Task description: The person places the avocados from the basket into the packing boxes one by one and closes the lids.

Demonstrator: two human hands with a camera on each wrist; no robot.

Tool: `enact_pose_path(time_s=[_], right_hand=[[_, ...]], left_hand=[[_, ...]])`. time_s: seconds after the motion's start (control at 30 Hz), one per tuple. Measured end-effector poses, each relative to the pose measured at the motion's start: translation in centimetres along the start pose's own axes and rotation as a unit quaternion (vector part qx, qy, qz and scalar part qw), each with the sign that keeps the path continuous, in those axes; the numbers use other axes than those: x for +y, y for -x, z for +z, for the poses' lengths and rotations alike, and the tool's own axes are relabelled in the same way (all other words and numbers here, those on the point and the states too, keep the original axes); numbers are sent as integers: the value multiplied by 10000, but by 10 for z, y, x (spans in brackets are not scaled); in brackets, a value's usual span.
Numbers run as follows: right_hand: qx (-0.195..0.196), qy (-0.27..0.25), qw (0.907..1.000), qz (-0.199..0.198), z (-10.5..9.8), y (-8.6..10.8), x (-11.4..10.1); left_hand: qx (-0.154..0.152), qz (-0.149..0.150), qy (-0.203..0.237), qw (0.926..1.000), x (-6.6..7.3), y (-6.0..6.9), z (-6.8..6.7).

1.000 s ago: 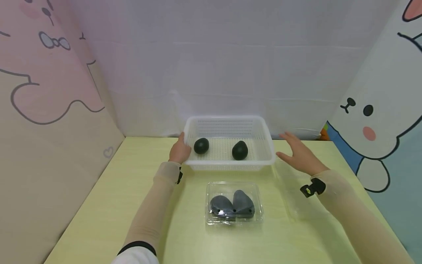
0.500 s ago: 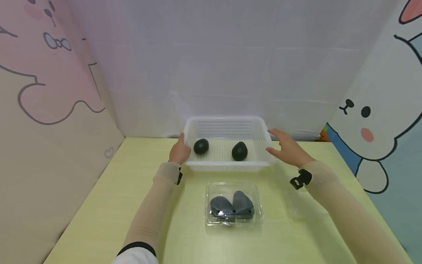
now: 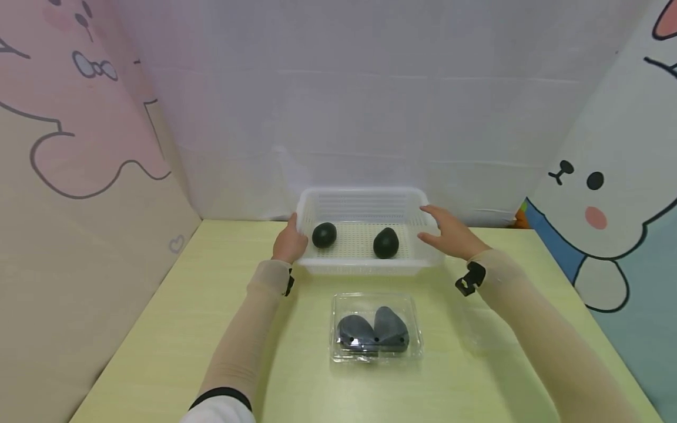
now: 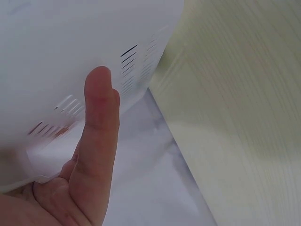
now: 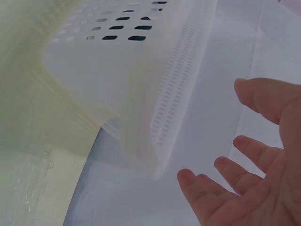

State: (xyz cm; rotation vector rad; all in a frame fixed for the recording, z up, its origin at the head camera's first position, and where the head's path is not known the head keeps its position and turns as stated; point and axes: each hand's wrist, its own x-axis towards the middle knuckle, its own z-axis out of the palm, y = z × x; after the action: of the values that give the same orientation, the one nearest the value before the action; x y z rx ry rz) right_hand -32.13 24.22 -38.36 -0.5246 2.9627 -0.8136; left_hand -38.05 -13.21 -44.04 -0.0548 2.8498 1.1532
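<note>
A white slotted plastic basket point(image 3: 370, 262) stands at the back of the table. Inside it lie two dark green avocados, the left avocado point(image 3: 324, 235) and the right avocado point(image 3: 386, 243), apart from each other. My left hand point(image 3: 289, 242) holds the basket's left side; in the left wrist view its thumb point(image 4: 101, 113) lies along the wall, with the other fingers partly hidden. Over the right rim hovers my right hand point(image 3: 452, 233), fingers spread. In the right wrist view the fingertips point(image 5: 186, 176) appear apart from the basket wall point(image 5: 94, 70).
In front of the basket sits a clear plastic clamshell box point(image 3: 412, 305) with two greyish, avocado-shaped things point(image 3: 390, 329) inside. A white sheet point(image 3: 349, 117) hangs behind the pale yellow table point(image 3: 174, 329). Cartoon-printed panels point(image 3: 613, 153) flank both sides.
My right hand has moved left, from beside the basket to over its right rim. The left hand, the avocados and the clamshell box have stayed in place.
</note>
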Motion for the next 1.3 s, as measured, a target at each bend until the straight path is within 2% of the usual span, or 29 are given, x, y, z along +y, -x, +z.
enact_pose_path(time_s=[0.17,0.63,0.93,1.3], right_hand=[[-195,-54,9998,-10,3,-7,-2],[-610,161,9980,68,-4,-31,-16],[-875,230,9959,77,-4,-37,-23],[-945,235,9951,161,-2,-48,-19]], left_hand=[[-67,-16,0,10000,3,2,1],[66,67,-62,9999,4,2,1],[4,-17,-57,10000,5,3,4],[-4,-40,-42,10000,6,4,5]])
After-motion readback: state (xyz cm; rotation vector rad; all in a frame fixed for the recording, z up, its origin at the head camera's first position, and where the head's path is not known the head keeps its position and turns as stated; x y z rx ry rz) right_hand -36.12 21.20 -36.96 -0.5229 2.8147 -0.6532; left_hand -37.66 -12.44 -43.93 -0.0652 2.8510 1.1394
